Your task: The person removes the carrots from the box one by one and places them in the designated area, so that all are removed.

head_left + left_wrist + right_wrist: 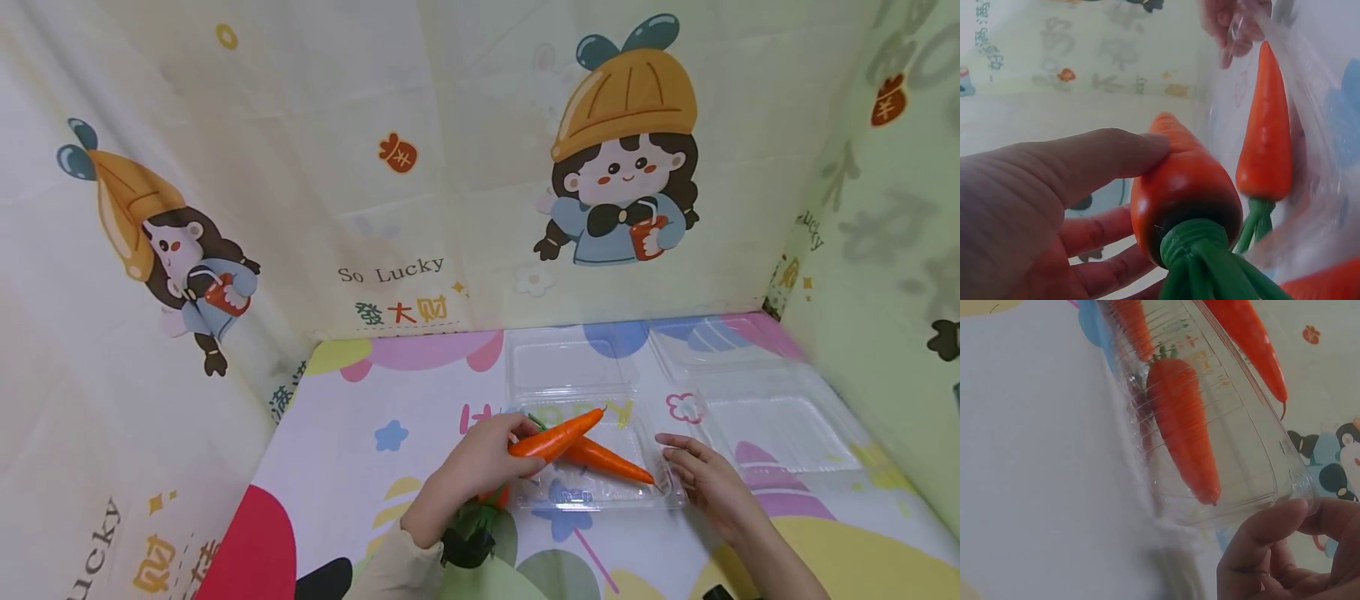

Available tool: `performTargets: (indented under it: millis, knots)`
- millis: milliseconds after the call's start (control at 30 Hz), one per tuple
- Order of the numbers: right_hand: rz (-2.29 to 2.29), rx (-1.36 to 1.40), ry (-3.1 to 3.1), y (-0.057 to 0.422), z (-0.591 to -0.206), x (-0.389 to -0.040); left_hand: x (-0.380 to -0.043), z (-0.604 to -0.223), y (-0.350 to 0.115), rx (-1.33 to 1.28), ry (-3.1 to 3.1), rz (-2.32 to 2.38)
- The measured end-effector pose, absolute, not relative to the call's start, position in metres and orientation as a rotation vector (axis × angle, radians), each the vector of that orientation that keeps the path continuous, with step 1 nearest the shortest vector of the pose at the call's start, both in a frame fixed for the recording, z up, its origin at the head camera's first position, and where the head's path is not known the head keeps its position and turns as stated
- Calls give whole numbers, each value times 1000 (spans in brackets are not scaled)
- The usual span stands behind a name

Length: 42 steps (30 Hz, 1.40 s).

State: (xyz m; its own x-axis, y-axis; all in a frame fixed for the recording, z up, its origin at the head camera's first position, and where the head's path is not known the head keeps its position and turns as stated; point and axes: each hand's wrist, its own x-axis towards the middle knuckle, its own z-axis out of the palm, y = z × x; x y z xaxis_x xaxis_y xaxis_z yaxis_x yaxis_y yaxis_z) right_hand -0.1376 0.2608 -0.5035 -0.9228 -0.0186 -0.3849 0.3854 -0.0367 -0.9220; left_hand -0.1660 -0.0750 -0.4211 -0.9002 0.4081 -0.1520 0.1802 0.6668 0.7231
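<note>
My left hand [483,458] grips a toy carrot [558,436] with a green top, held over an open clear plastic container [555,500]. In the left wrist view the thumb presses on the upper side of this carrot [1185,187], with fingers beneath. A second toy carrot [609,462] lies inside the container, its tip toward the right; the right wrist view shows this carrot [1184,428] through the clear wall. My right hand [708,479] pinches the container's right corner between thumb and fingers, plain in the right wrist view [1285,550].
The container's lid [570,367] lies folded back behind it. Another open clear container [783,429] stands to the right. Below my left wrist are an orange-red thing [498,497] and a dark one [468,546] with green on it. Printed cloth walls [465,208] close off the back and sides.
</note>
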Motion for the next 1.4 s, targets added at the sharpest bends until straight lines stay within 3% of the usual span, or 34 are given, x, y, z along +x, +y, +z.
performTargets:
  millis: [933, 1400]
  knots:
    - [-2033, 378, 1973, 261, -505, -138, -170, -441, -150, 19, 2763, 1212]
    - [-2009, 382, 1981, 262, -507, -138, -165, -461, -164, -40, 2832, 1145]
